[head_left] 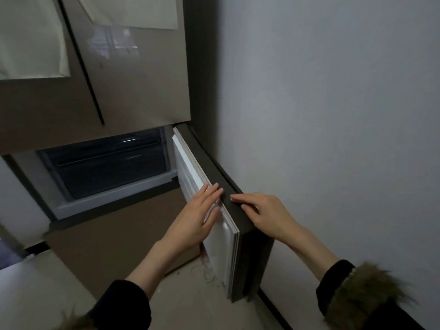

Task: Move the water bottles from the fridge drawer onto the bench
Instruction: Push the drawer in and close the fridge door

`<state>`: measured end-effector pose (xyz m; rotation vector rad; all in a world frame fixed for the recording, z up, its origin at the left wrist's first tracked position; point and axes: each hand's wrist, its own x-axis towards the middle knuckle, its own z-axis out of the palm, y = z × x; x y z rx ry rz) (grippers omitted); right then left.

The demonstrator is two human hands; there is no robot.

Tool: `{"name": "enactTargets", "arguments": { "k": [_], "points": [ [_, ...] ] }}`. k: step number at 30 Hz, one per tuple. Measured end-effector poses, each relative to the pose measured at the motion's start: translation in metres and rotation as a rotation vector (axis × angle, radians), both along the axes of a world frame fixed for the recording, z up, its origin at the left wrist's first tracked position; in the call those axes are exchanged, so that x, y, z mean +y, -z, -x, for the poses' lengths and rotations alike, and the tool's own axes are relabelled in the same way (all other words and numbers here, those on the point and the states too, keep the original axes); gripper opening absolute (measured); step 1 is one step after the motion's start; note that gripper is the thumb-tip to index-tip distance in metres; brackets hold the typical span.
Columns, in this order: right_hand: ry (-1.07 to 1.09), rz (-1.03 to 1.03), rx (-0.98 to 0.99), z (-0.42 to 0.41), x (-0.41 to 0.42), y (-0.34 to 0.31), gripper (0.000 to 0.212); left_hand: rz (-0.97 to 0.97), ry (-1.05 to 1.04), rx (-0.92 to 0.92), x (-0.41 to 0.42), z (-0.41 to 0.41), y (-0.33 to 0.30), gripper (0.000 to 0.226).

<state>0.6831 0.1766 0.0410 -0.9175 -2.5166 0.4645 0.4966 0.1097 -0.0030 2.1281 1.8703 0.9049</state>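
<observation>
A small lower fridge door (209, 167) stands swung open towards the right-hand wall, its white inner lining facing left. My left hand (200, 214) lies flat against that white inner side, fingers apart. My right hand (263, 211) rests on the door's dark top edge, fingers spread. Behind the open door a dark drawer (107, 167) shows inside the compartment. No water bottles are visible; the drawer's inside is too dark to make out. The bench is out of view.
The tall brown fridge front (133, 86) rises above, with pale paper sheets (31, 36) stuck on it. A grey wall (333, 115) closes the right side, close to the open door. Light floor (190, 301) with some debris lies below.
</observation>
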Motion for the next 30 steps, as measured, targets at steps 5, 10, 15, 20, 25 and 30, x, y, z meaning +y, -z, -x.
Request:
{"name": "enactTargets", "arguments": {
  "k": [5, 10, 15, 20, 25, 30],
  "points": [
    [-0.044, 0.046, 0.055, 0.039, -0.013, 0.009, 0.029, 0.029, -0.059, -0.021, -0.040, 0.038, -0.002, 0.055],
    [-0.185, -0.013, -0.065, 0.093, -0.032, 0.014, 0.036, 0.047, -0.148, -0.075, -0.077, 0.081, -0.014, 0.042],
    [-0.282, -0.040, -0.132, 0.153, -0.062, 0.023, 0.047, 0.055, -0.209, -0.054, -0.123, 0.135, -0.019, 0.039],
    [-0.299, -0.123, -0.185, 0.219, -0.094, 0.026, 0.059, 0.030, -0.301, -0.003, -0.172, 0.191, -0.021, 0.049],
    [-0.313, -0.214, -0.184, 0.287, -0.109, 0.034, 0.067, 0.088, -0.437, 0.187, -0.206, 0.234, -0.016, 0.072],
    [-0.337, -0.311, -0.231, 0.346, -0.109, 0.039, 0.069, 0.137, -0.621, 0.310, -0.208, 0.272, -0.016, 0.068]
  ]
}}
